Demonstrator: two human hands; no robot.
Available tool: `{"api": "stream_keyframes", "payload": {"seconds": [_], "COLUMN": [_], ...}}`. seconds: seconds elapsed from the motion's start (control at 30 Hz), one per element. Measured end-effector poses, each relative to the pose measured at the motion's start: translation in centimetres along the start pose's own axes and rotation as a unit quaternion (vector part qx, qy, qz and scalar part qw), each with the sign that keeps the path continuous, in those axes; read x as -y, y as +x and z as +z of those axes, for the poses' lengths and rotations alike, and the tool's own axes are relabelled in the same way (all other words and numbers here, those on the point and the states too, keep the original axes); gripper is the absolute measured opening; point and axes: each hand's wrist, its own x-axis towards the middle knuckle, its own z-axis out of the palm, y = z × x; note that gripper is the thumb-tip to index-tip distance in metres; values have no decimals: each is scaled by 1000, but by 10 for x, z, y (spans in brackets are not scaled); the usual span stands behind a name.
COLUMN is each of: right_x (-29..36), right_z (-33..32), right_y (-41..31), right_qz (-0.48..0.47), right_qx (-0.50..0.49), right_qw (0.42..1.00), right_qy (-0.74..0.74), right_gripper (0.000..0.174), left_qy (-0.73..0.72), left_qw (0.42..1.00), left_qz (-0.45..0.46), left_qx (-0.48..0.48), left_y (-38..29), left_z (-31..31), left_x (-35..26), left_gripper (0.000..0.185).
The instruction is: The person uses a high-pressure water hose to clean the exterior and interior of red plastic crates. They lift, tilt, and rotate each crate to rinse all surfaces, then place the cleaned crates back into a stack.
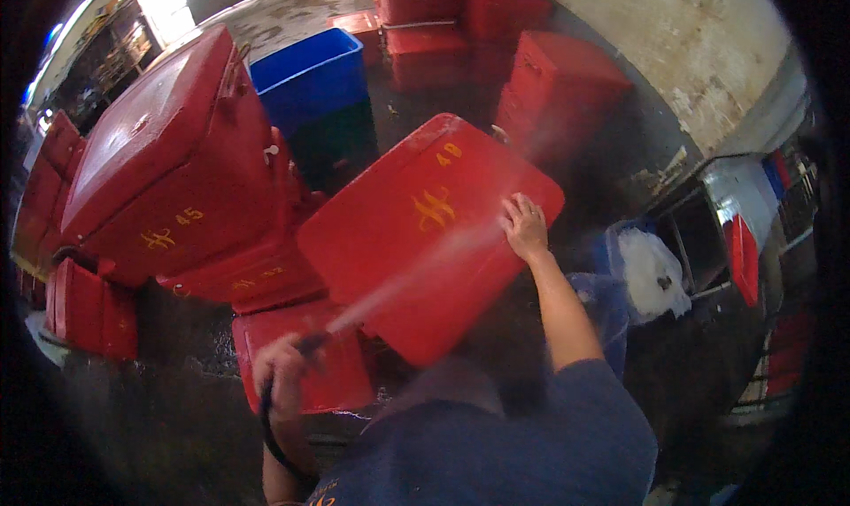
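Note:
My left hand [280, 372] is closed around a black spray nozzle [312, 342] on a black hose [267, 416]. A white jet of water [405, 280] crosses from the nozzle to a large red plastic lid or box panel [398, 253] in front of me. That panel stands tilted and bears yellow painted marks. My right hand [526, 226] lies on its face near the right edge, fingers slightly apart, where the jet breaks into mist. Beneath the panel's lower left side is another red piece [299, 360]. What supports the panel is hidden.
Left stands a big red insulated box [166, 154] above other red parts [265, 273]. Behind is a blue-topped bin [312, 68]. More red boxes [425, 48] stand along the stained wall [671, 41]. To my right are clear plastic bags [647, 273]. The dark floor [166, 406] looks wet.

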Motion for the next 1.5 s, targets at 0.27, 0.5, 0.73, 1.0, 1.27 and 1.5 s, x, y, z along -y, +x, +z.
{"api": "stream_keyframes", "payload": {"seconds": [0.27,0.5,0.73,1.0,1.27,1.5], "right_x": [-81,-126,-120,-86,-28,11], "right_z": [-17,-22,-28,-39,-44,-35], "right_y": [73,100,72,-32,-138,-169], "right_qz": [74,122,168,271,325,371], "right_qx": [30,82,57,-2,-51,-36], "right_qw": [997,986,978,962,944,928], "right_qy": [-2,84,106,42,9,-1], "right_gripper": [78,85,83,84,76,73], "left_qy": [-76,-71,16,-31,44,-124], "left_qw": [981,969,987,995,968,949], "left_qz": [32,22,-143,-71,-203,-3], "left_qx": [-177,-236,69,-60,-143,-289], "left_y": [61,102,53,-58,-208,-270], "left_z": [25,110,200,102,-22,-99], "left_x": [-22,-26,-20,-35,-37,-32], "left_gripper": [42,38,57,55,48,42]}}
